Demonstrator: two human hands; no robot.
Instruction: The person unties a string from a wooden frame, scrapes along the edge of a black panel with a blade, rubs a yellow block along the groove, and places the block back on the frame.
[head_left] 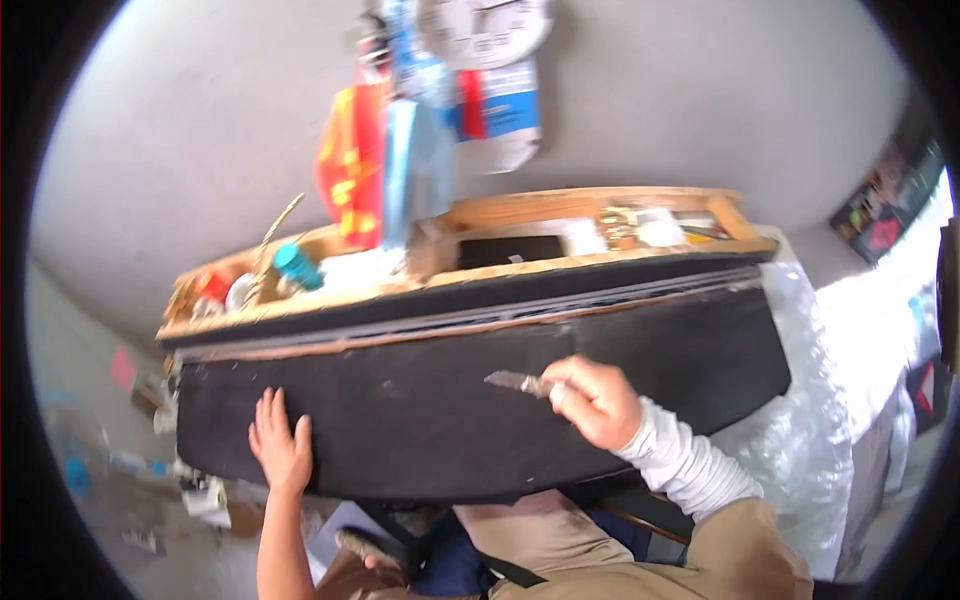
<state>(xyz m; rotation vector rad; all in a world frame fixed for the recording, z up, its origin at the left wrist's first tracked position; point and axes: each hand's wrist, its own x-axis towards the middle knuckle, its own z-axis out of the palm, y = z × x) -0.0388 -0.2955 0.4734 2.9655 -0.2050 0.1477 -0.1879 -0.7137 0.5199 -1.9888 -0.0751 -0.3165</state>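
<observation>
A long black padded board with a curved front edge lies across the view. My left hand rests flat on its left part, fingers extended. Over the right-middle part, my right hand is closed round a small knife, its blade pointing left. Whether the blade touches the black surface cannot be made out. Behind the board stands a long wooden tray with a black front side.
In the tray are a teal spool, an orange-red item and brass-coloured pieces. Red and blue bags hang above, near a wall clock. Clear plastic wrap hangs at the right.
</observation>
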